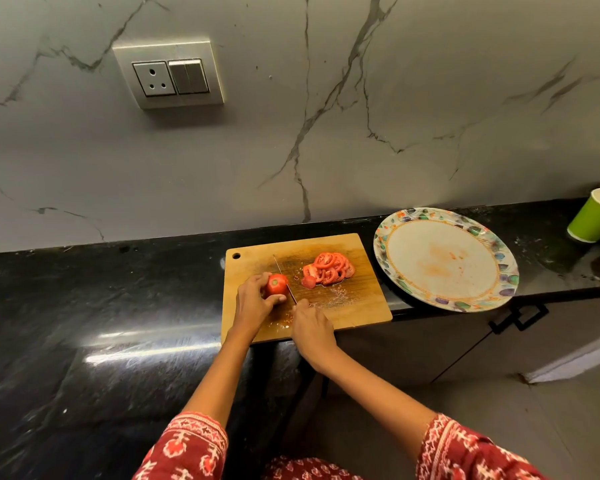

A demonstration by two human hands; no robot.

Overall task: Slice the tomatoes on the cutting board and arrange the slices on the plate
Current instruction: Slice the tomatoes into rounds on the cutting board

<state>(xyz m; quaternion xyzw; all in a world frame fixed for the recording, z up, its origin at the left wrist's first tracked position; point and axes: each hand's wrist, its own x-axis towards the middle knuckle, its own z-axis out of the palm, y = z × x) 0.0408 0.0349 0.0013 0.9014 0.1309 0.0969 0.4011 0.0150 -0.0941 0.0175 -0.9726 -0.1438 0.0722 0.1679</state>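
Board: near corner overhangs your bench edge. Plate: just right of the board, its near rim past the bench edge; centre smeared, no slices on it. Cup: far right. Slices: heaped on the board's right half. Tomato: whole, on the board's left half. Your left hand: fingers curled round the tomato. Your right hand: grips the knife, blade against the tomato's right side.

Home kitchen: black stone counter, marble-veined wall with socket, cupboard handle.
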